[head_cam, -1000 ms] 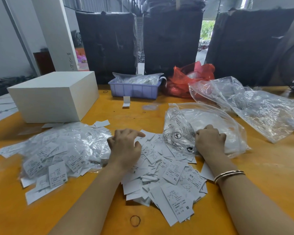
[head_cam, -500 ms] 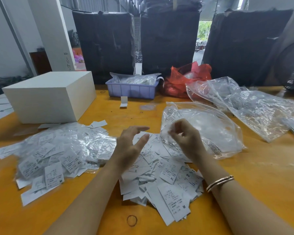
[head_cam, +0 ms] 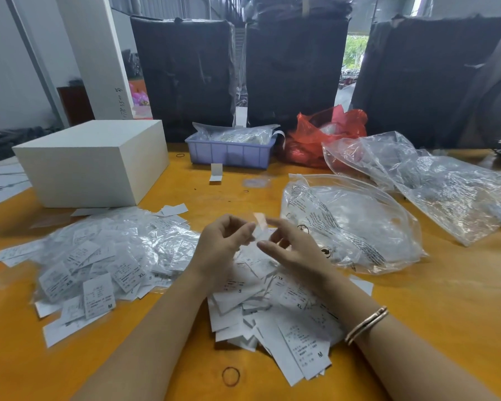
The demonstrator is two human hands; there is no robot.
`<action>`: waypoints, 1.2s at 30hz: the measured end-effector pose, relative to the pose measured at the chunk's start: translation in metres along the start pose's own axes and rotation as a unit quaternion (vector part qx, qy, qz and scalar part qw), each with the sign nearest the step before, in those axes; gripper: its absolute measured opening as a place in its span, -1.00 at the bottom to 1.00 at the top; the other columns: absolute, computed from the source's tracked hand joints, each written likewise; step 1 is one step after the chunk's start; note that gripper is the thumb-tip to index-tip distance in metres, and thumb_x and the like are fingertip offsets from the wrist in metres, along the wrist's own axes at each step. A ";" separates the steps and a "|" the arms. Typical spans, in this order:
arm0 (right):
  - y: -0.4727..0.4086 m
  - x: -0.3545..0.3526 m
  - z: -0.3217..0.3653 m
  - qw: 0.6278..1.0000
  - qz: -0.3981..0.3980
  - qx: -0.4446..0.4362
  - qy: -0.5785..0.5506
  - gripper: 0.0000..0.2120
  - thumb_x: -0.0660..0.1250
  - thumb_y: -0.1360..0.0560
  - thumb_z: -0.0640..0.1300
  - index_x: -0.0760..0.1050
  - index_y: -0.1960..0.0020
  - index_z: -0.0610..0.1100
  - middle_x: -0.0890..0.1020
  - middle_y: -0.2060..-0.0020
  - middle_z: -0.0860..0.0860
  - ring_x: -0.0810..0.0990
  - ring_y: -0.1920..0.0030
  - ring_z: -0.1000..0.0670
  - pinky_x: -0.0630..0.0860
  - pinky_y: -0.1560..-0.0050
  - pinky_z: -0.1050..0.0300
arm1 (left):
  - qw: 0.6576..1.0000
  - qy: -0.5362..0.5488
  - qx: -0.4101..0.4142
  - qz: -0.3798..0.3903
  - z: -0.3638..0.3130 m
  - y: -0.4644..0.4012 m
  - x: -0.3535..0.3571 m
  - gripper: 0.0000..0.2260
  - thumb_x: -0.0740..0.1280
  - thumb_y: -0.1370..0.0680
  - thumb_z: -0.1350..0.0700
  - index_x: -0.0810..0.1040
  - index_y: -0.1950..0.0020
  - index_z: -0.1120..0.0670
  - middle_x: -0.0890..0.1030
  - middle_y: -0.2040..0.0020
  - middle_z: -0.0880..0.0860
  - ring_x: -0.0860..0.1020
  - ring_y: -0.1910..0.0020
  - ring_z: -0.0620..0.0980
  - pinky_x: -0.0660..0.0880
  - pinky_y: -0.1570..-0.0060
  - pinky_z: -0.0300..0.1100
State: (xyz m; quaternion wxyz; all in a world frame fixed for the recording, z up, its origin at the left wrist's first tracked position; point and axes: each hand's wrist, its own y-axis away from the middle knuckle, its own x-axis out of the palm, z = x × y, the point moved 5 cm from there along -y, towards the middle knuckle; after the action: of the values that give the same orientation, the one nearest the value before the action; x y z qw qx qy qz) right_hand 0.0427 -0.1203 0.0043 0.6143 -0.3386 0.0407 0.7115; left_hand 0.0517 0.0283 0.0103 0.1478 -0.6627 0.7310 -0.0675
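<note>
The small clear sleeve [head_cam: 260, 224] sits pinched between both hands, held up just above the heap of loose paper labels [head_cam: 275, 311]. The left hand [head_cam: 222, 250] has its fingers curled in, thumb and fingertips closing on the sleeve's left edge. The right hand [head_cam: 297, 253] meets it from the other side with forefinger and thumb, the remaining fingers loosely bent (the sleeve itself is blurred, so whether anything lies inside it cannot be told). A thin bangle [head_cam: 366, 324] circles the right wrist.

The loose labels, printed with sizes such as S, XL and M, spread under both forearms on the orange table [head_cam: 434, 328]. Just to the left lies a second heap of labels in clear wrappers [head_cam: 104, 256]. Just to the right lies a large clear bag [head_cam: 359, 227] with printed warnings. A rubber band [head_cam: 231, 376] lies near the table's front edge. Farther back stand a white box [head_cam: 93, 160], a blue tray [head_cam: 229, 154] and a red bag [head_cam: 324, 131].
</note>
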 end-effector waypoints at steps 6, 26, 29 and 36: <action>0.000 0.000 -0.009 0.959 0.053 0.018 0.278 -0.66 0.31 -0.40 0.28 0.52 0.07 0.02 0.48 0.13 0.13 0.44 0.10 0.12 0.37 -0.09 0.06 | 0.997 0.060 -0.043 -0.038 0.007 -0.002 -0.009 -0.86 0.28 -0.57 0.18 0.61 0.00 -0.03 0.67 0.24 -0.10 0.59 0.22 -0.21 0.47 0.23 -0.37; 0.003 0.001 -0.011 0.983 0.083 0.136 0.088 -0.72 0.43 -0.41 -0.05 0.46 -0.08 0.05 0.51 0.24 0.15 0.50 0.14 0.09 0.43 -0.13 0.02 | 0.963 0.249 -0.083 -0.062 0.011 -0.005 -0.012 -0.72 0.30 -0.51 0.36 0.49 -0.13 0.05 0.68 0.17 0.01 0.66 0.15 -0.06 0.55 0.25 -0.29; 0.003 0.000 -0.014 0.980 0.100 0.162 0.054 -0.52 0.43 -0.41 -0.08 0.42 -0.29 0.03 0.54 0.10 0.14 0.51 0.03 0.08 0.42 -0.20 0.02 | 0.946 0.308 -0.093 -0.043 0.011 -0.006 -0.012 -0.61 0.30 -0.45 0.45 0.50 -0.18 0.08 0.60 0.24 0.02 0.66 0.10 0.04 0.57 0.18 -0.24; 0.000 0.005 -0.013 0.969 0.110 0.127 0.179 -0.70 0.34 -0.46 0.02 0.54 -0.19 0.06 0.48 -0.04 0.06 0.48 -0.10 0.05 0.35 -0.25 -0.03 | 0.945 0.297 -0.137 -0.022 0.015 -0.005 -0.006 -0.87 0.30 -0.53 0.28 0.64 0.04 0.14 0.67 0.21 0.10 0.66 0.18 -0.02 0.59 0.22 -0.24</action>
State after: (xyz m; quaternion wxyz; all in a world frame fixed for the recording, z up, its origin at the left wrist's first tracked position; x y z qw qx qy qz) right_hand 0.0483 -0.1222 -0.0078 0.5533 -0.3732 0.2768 0.6913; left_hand 0.0611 0.0351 -0.0014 -0.1695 -0.6422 0.7294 -0.1635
